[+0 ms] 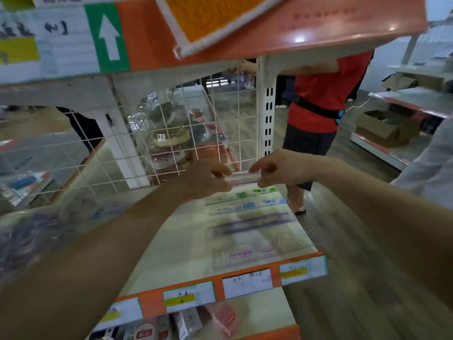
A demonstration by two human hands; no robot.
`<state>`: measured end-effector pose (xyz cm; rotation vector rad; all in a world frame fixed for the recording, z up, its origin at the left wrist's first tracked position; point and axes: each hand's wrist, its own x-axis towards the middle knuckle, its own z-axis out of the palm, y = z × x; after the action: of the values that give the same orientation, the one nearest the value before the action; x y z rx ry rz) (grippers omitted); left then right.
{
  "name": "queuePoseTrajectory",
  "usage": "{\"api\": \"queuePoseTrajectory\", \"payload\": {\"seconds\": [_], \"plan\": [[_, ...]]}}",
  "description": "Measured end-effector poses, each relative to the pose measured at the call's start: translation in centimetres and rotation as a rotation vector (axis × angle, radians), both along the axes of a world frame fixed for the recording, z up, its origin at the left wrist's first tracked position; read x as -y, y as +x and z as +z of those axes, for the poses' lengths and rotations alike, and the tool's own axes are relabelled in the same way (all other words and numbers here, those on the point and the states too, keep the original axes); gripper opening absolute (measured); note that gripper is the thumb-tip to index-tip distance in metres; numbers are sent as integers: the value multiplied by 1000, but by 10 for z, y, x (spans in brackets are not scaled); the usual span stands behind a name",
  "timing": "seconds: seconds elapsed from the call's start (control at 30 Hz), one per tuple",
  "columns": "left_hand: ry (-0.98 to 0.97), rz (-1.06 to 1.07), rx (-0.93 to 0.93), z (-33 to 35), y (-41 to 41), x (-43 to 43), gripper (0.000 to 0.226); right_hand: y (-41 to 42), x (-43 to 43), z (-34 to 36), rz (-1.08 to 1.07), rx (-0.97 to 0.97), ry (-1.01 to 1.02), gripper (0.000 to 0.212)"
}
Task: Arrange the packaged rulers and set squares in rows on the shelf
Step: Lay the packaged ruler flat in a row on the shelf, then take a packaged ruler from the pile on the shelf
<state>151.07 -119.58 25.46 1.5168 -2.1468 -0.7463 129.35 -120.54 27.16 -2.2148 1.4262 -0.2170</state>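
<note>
Spanning the top of the view, the orange upper shelf (282, 33) overhangs the place where you work, with a green arrow sign (107, 36) fixed to its front edge. Below it lies the cream shelf (186, 253), your working surface, edged in orange at the front. A white wire grid (171, 148) closes its back, and clear bags of goods (169, 136) show through the mesh. Beyond the right upright stands a person in a red shirt (318, 89); a cardboard box (382, 128) sits on a neighbouring rack at far right. Both your forearms reach towards the back of the shelf. Your left hand (206, 179) and right hand (282, 168) each pinch one end of a narrow packaged ruler (241, 177), fingers curled round it, holding it crosswise just in front of the grid. Motion blur hides whether it touches the shelf. Nearer you, on the right half of the shelf, packets lie in parallel rows: a green-printed ruler (245, 195), a blue-printed ruler (247, 206), a purple ruler (252, 223), then a wider clear packet (257, 250) with pink print, its contents blurred, nearest the front edge. White price labels (247, 283) line that edge, some with yellow bands.
</note>
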Motion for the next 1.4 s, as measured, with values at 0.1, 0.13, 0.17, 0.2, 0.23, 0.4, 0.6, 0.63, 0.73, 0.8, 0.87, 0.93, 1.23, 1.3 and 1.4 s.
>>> {"api": "queuePoseTrajectory", "payload": {"seconds": [0.1,0.13,0.17,0.2,0.23,0.4,0.6,0.63,0.73,0.8,0.87,0.93,1.23,1.3,1.4], "plan": [[-15,-14,170,-5,-6,-5,40,0,-2,-13,11,-58,23,42],[-16,-26,238,-8,-8,-7,40,1,-4,-17,18,-75,35,42],[-24,-43,305,-11,-9,-10,40,2,-5,-22,28,-90,47,42],[-28,-65,361,-14,-9,-12,40,3,-6,-28,41,-108,56,42],[-17,-92,404,-17,-9,-15,41,5,-8,-33,55,-127,63,43],[29,-156,557,-30,-4,-20,44,13,-15,-50,84,-176,87,44],[57,-138,578,-45,-2,-23,42,16,-18,-61,72,-271,102,48],[68,-136,581,-45,-2,-23,44,15,-20,-61,71,-280,95,49],[111,-134,631,-44,1,-24,55,11,-22,-59,54,-316,104,49],[138,-118,677,-41,3,-25,59,8,-22,-57,27,-346,126,55],[135,-121,695,-38,-1,-29,51,8,-22,-56,23,-382,124,57],[100,-135,701,-37,-7,-32,42,9,-23,-55,36,-420,116,56],[13,-19,628,-15,26,-31,55,68,-16,-22,139,-450,-87,47],[20,39,621,-8,51,-33,53,97,-15,-15,190,-427,-135,42],[56,129,607,0,93,-40,49,145,-19,-6,257,-366,-181,38]]}}
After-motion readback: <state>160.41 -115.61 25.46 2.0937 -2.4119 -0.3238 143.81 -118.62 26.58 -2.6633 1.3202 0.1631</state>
